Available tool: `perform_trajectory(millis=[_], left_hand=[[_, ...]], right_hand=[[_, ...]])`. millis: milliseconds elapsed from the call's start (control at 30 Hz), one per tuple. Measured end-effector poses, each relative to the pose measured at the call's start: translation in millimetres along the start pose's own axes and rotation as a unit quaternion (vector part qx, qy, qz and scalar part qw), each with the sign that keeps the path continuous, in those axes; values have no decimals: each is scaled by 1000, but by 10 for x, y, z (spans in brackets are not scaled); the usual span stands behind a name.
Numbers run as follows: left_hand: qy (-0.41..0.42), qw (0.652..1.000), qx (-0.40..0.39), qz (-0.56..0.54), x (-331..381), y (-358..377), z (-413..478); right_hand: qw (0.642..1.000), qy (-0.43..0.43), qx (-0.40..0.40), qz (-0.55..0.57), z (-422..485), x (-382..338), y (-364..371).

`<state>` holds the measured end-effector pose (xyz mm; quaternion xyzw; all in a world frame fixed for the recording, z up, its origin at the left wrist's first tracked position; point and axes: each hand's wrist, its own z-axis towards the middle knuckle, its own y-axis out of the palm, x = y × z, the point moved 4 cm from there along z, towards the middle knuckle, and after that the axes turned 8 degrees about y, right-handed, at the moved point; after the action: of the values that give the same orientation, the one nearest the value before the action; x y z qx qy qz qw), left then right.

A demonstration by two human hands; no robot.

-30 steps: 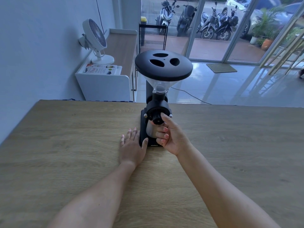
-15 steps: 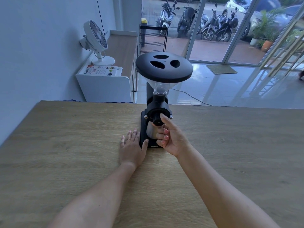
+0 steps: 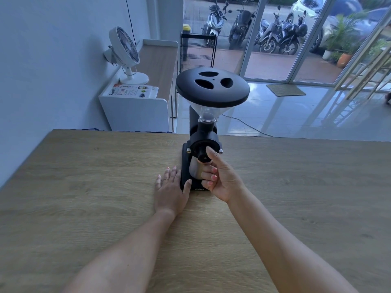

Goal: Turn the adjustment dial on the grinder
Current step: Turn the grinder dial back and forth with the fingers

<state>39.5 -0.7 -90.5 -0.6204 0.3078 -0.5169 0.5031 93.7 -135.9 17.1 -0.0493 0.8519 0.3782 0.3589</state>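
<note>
A black coffee grinder (image 3: 203, 136) stands upright on the wooden table (image 3: 84, 187), with a wide black hopper lid (image 3: 212, 87) on a clear funnel. Its round black adjustment dial (image 3: 200, 152) faces me on the grinder's front, above a metal cup. My right hand (image 3: 222, 176) pinches the dial's knob, thumb on its right side and fingers curled below it. My left hand (image 3: 170, 189) lies flat on the table, fingers spread, its thumb touching the grinder's base on the left.
The table's far edge runs just behind the grinder. Beyond it stand a white cabinet (image 3: 135, 111) with a white fan (image 3: 127, 53) and a booklet, a black rack (image 3: 197, 51), and glass doors with parked scooters outside.
My right thumb has shifted slightly on the dial's knob. The left hand and the grinder have stayed where they were.
</note>
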Motion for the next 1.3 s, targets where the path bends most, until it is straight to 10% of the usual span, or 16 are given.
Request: perform_trajectory(millis=[1300], left_hand=[[-3,1000,-6,6,14,-5,-5]], right_hand=[[1000,3,-4,17,61,13,-30]])
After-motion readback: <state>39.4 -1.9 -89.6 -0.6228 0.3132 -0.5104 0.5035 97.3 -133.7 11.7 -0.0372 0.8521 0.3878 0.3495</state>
